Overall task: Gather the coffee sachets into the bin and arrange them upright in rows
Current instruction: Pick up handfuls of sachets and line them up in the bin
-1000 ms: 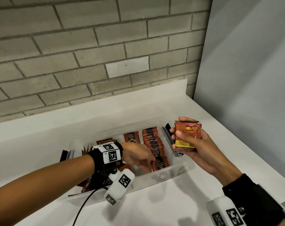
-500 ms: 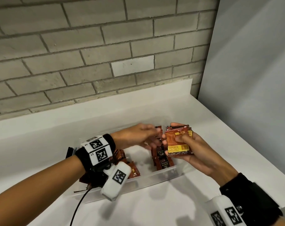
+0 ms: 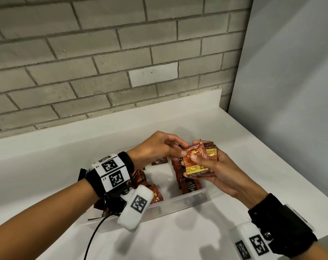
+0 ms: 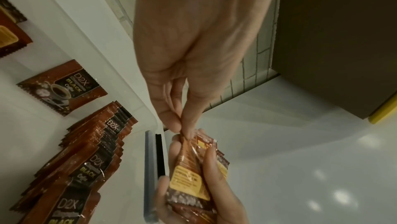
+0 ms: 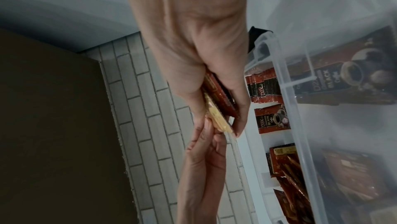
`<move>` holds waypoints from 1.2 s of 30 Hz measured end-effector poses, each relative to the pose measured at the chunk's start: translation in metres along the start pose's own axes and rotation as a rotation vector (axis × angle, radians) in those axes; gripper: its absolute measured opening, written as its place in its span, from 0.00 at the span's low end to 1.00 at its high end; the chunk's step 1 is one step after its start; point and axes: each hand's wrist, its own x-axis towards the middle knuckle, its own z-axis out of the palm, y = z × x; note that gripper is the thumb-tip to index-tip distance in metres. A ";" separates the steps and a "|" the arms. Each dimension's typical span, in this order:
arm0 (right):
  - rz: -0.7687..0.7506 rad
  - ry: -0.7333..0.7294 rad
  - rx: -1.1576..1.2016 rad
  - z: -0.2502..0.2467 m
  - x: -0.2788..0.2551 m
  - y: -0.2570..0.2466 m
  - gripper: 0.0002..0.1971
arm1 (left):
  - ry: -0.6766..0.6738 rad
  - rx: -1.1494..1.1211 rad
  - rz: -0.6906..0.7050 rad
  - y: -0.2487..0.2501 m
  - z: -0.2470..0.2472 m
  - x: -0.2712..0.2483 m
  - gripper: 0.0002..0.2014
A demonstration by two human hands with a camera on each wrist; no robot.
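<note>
While my right hand (image 3: pixel 215 169) grips a small stack of sachets (image 3: pixel 202 160) above the clear bin (image 3: pixel 178 202), my left hand (image 3: pixel 159 147) pinches the top sachet's corner — more sachets stand in a row (image 4: pixel 90 156) inside.

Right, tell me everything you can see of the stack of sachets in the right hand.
The stack of sachets is a small bundle of glossy brown foil packets with serrated edges, backs up, showing yellow printed panels. The right hand grips it from below, thumb pressed across the top packet, above the right end of the clear bin. The left hand pinches the top sachet's corner. The count cannot be told.
</note>
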 end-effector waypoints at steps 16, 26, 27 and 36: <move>-0.093 0.236 0.185 -0.036 -0.002 -0.014 0.22 | -0.166 0.326 -0.076 -0.006 -0.012 0.027 0.08; -0.101 0.235 0.180 -0.041 -0.003 -0.013 0.23 | -0.487 0.930 -0.071 -0.013 0.032 0.068 0.16; -0.101 0.236 0.182 -0.041 -0.004 -0.013 0.23 | -0.502 0.937 -0.066 -0.015 0.033 0.070 0.16; -0.097 0.251 0.196 -0.048 -0.005 -0.012 0.21 | -0.507 0.803 -0.055 -0.030 0.031 0.073 0.14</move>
